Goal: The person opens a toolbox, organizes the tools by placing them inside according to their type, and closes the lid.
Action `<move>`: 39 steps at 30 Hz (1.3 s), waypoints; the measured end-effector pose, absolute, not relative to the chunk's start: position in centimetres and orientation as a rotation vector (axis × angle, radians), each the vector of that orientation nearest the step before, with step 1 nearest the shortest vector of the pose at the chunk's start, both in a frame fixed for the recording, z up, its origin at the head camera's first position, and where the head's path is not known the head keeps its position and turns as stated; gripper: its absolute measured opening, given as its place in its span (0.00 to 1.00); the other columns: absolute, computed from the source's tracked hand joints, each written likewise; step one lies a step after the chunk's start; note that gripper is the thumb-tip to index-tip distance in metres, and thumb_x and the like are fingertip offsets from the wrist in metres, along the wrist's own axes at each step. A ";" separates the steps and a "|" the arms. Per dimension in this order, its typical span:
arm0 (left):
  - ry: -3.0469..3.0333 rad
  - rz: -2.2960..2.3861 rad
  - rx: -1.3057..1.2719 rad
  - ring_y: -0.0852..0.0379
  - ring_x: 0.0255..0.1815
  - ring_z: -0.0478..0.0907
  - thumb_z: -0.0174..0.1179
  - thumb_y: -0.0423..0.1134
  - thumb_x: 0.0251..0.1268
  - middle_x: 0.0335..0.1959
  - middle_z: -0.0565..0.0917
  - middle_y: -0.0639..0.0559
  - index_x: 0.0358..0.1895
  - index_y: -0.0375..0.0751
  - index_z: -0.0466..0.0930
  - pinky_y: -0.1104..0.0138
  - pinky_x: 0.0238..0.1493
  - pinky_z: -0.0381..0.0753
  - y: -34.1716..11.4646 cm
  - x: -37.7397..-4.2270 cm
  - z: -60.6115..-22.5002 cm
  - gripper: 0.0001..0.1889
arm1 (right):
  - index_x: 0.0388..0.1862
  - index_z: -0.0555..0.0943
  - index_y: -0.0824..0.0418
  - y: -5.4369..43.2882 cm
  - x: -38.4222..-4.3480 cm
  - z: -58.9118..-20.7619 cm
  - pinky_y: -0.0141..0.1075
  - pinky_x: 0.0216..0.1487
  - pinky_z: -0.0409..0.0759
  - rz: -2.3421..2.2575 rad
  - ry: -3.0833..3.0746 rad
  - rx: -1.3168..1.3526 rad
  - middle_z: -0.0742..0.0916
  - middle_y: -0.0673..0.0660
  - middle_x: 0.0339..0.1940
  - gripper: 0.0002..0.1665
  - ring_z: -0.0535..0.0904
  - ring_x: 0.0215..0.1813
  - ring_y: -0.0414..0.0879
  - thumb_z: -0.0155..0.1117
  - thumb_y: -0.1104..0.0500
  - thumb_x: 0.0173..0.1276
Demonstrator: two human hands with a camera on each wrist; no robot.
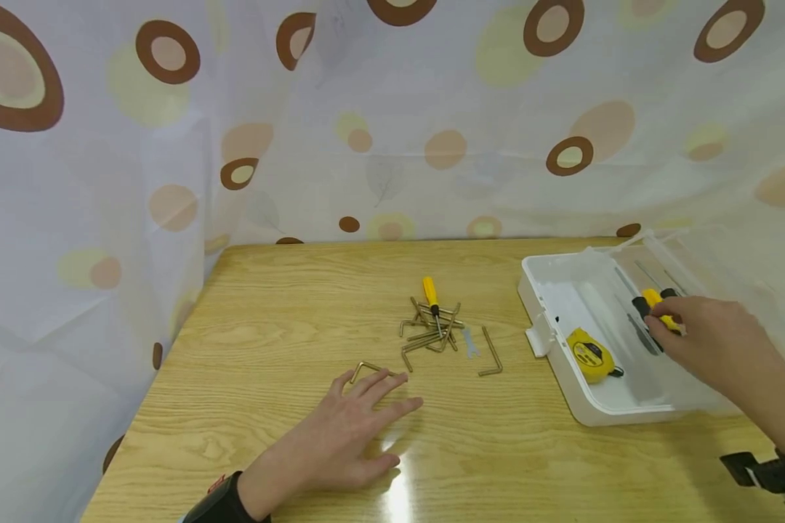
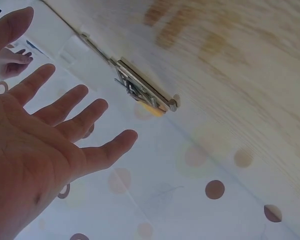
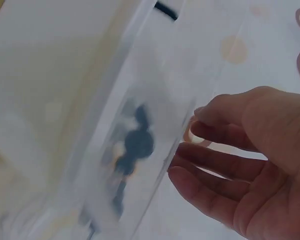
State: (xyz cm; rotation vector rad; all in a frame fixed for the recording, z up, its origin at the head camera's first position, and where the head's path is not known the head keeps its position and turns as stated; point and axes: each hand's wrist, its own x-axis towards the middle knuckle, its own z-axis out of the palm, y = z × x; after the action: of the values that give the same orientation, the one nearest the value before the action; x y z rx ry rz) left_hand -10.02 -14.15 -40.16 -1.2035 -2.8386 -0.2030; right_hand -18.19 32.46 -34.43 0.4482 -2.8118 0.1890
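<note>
My left hand, fingers spread and holding nothing, hovers over the table beside an L-shaped hex key. In the left wrist view the same hand shows its bare palm. My right hand reaches over the white toolbox, near the yellow-and-black screwdriver handles. The right wrist view shows that hand loosely bent at the box's edge, with nothing visible between the fingers. Several brass-coloured hex keys lie piled mid-table, with a yellow screwdriver across them.
A small silver wrench and a separate hex key lie right of the pile. Inside the toolbox sits a yellow tape measure. Its translucent lid stands raised at the right. A patterned curtain hangs behind the wooden table.
</note>
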 end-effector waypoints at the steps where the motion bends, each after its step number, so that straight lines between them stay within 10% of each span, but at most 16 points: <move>1: -2.840 -0.203 -1.203 0.47 0.78 0.65 0.63 0.61 0.66 0.79 0.66 0.50 0.77 0.62 0.65 0.37 0.69 0.68 -14.2 -10.0 -40.2 0.37 | 0.34 0.86 0.68 31.9 -18.1 -34.4 0.37 0.22 0.68 0.188 -2.782 0.487 0.86 0.54 0.21 0.06 0.70 0.20 0.41 0.72 0.65 0.61; 11: -2.844 -0.219 -1.200 0.46 0.79 0.65 0.63 0.60 0.66 0.80 0.65 0.51 0.77 0.61 0.65 0.36 0.68 0.68 -14.5 -10.1 -40.0 0.36 | 0.59 0.84 0.64 22.1 -19.3 -32.4 0.50 0.43 0.85 0.273 -3.020 0.958 0.89 0.64 0.53 0.22 0.88 0.47 0.58 0.69 0.55 0.70; 18: -2.833 -0.260 -1.209 0.44 0.79 0.64 0.64 0.60 0.66 0.80 0.65 0.51 0.76 0.61 0.66 0.35 0.68 0.68 -14.5 -10.1 -40.0 0.36 | 0.79 0.64 0.63 15.4 -21.8 -33.3 0.60 0.67 0.75 0.100 -3.357 1.166 0.70 0.74 0.76 0.39 0.71 0.73 0.69 0.63 0.50 0.76; 31: -2.805 -0.251 -1.180 0.43 0.79 0.65 0.66 0.59 0.65 0.78 0.67 0.51 0.76 0.61 0.67 0.35 0.67 0.68 -14.9 -10.1 -39.8 0.37 | 0.86 0.47 0.56 10.1 -25.4 -35.4 0.68 0.75 0.60 -0.069 -3.522 1.171 0.50 0.66 0.86 0.51 0.51 0.80 0.79 0.62 0.47 0.75; 35: -2.814 -0.272 -1.175 0.44 0.79 0.65 0.66 0.59 0.64 0.79 0.67 0.51 0.76 0.61 0.67 0.35 0.67 0.69 -15.1 -10.1 -39.9 0.36 | 0.84 0.57 0.56 10.0 -25.2 -35.1 0.49 0.59 0.80 -0.209 -3.599 1.112 0.66 0.64 0.81 0.47 0.81 0.60 0.57 0.64 0.50 0.70; 39: -2.812 -0.247 -1.164 0.45 0.78 0.66 0.66 0.60 0.64 0.79 0.67 0.50 0.75 0.61 0.67 0.35 0.67 0.69 -15.1 -10.0 -40.2 0.36 | 0.69 0.76 0.60 11.1 -23.7 -34.8 0.35 0.29 0.65 -0.250 -3.567 1.201 0.83 0.55 0.39 0.30 0.66 0.26 0.42 0.62 0.57 0.68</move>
State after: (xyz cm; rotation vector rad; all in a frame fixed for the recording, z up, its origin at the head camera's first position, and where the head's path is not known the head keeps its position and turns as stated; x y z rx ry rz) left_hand -9.98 -15.14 -40.15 -1.1638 -2.8115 -0.2469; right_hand -23.73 11.11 -34.82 1.2010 -3.5670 -0.2497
